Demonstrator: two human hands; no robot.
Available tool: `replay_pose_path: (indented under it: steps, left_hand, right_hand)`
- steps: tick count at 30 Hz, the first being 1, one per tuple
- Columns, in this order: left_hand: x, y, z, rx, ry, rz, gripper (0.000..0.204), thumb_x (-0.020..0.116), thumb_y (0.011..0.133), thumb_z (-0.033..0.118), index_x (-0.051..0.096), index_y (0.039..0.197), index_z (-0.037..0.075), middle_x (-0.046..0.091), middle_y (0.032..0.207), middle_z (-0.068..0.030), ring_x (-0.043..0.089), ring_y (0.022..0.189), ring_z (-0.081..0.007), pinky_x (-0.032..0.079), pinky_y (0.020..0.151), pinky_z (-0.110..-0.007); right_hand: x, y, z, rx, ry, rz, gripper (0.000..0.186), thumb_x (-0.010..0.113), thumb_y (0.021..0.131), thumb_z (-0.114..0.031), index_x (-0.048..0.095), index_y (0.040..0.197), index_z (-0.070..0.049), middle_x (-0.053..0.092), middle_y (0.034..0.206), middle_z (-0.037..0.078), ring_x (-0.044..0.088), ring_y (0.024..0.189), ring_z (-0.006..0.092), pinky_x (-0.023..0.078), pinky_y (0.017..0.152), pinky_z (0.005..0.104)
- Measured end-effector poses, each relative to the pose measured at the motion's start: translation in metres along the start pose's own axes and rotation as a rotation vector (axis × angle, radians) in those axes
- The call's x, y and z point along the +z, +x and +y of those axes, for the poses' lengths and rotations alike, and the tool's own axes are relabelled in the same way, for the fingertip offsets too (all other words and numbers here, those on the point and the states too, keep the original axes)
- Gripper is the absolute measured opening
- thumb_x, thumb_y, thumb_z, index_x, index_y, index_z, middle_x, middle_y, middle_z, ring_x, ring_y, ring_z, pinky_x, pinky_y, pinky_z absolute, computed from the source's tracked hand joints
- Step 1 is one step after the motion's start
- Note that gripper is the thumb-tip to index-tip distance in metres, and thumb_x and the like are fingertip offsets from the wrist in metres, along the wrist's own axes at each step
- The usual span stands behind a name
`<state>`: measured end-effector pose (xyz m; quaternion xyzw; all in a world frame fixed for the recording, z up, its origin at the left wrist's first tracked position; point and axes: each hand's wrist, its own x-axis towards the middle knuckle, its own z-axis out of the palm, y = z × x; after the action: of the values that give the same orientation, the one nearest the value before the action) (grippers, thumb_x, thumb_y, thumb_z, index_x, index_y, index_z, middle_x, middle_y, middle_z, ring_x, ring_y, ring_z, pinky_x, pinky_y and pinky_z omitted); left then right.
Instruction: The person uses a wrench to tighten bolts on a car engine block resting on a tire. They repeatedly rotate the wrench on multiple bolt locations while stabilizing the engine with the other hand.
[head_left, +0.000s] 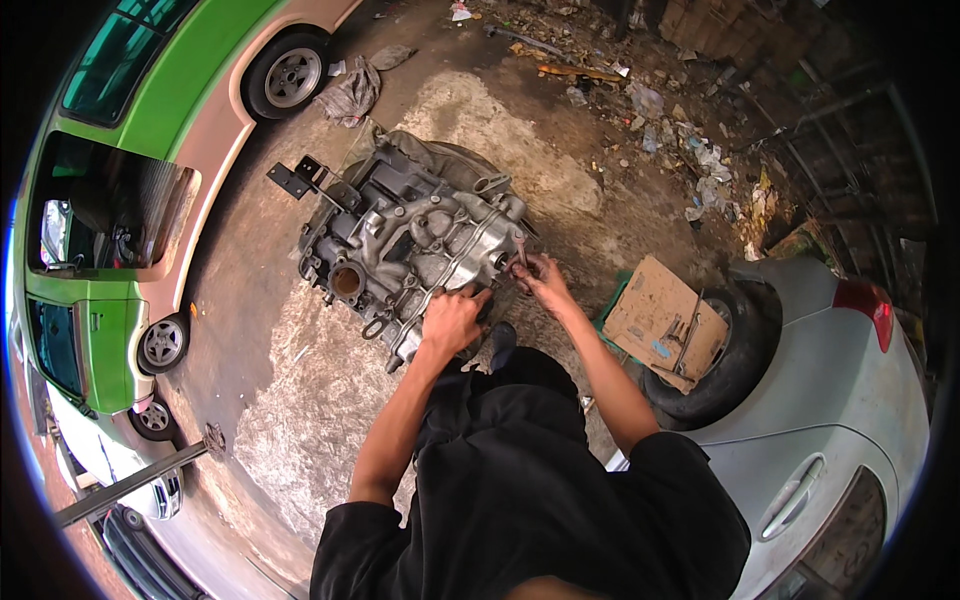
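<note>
A grey metal engine (425,235) lies on the ground in front of me, its cast intake pipes facing up. At its near right corner, beside a round metal outlet, my right hand (543,284) is closed around a small wrench (519,248) whose end sticks up past the fingers. My left hand (455,318) rests against the engine's near edge with its fingers curled in; whatever they grip is hidden. Left of that hand, a round brown-rimmed opening (346,282) shows on the engine.
To the right, a cardboard sheet (652,315) with tools on it lies over a tyre (755,350), close to a silver car (800,390). A green and tan van (190,130) stands at the left. Litter (690,150) covers the far right ground; a grey rag (352,95) lies beyond the engine.
</note>
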<state>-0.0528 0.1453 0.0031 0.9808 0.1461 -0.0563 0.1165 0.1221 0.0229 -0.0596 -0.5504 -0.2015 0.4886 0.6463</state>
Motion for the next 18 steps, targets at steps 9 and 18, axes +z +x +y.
replay_pose_path:
  steps: [9,18]
  left_hand:
    - [0.004,-0.002,-0.005,0.033,0.017,0.000,0.053,0.073,0.076,0.042,0.065,0.123,0.020,0.065,0.099,-0.0070,0.068,0.079,-0.0276,0.053,0.076,-0.041]
    - [0.001,-0.008,0.005,-0.055,0.002,0.025,0.056,0.077,0.071,0.029,0.064,0.125,0.022,0.062,0.109,-0.0080,0.061,0.105,-0.0275,0.049,0.091,-0.044]
  right_hand:
    - [-0.007,0.004,-0.001,0.006,-0.007,-0.047,0.021,0.063,0.098,-0.020,0.061,0.095,0.001,0.058,0.078,0.005,0.046,0.059,0.0087,0.036,0.054,0.0267]
    - [0.008,0.014,0.014,-0.090,-0.131,0.130,0.015,0.067,0.094,-0.015,0.065,0.092,-0.001,0.061,0.074,0.001,0.052,0.063,0.0074,0.039,0.055,0.0238]
